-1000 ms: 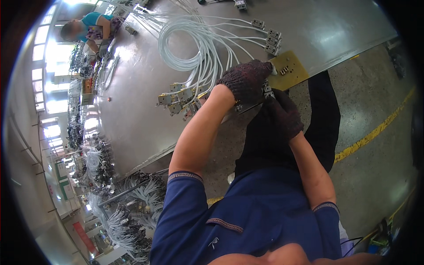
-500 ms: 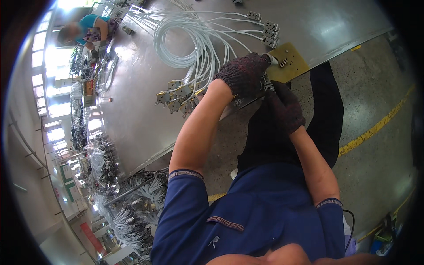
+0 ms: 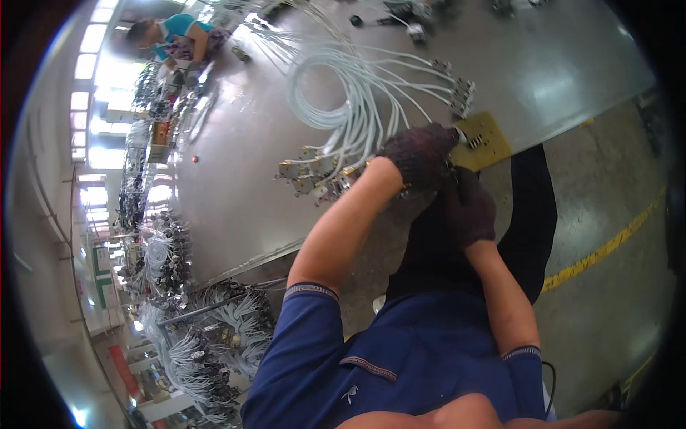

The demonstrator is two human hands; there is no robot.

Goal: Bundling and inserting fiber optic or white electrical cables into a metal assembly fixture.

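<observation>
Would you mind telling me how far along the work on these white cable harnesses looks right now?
Already laid out: a coiled bundle of white cables on the grey table, connectors fanned at its near end. In hand: the dark-gloved left hand and right hand meet at the table edge beside a yellow-brown board; what they grip is hidden. Left: the loose connectors at the far end lie untouched.

Dark knitted glove on left hand [image 3: 418,154], matching dark glove on right hand [image 3: 468,211], short-sleeved blue shirt with striped cuff trim, black trousers
</observation>
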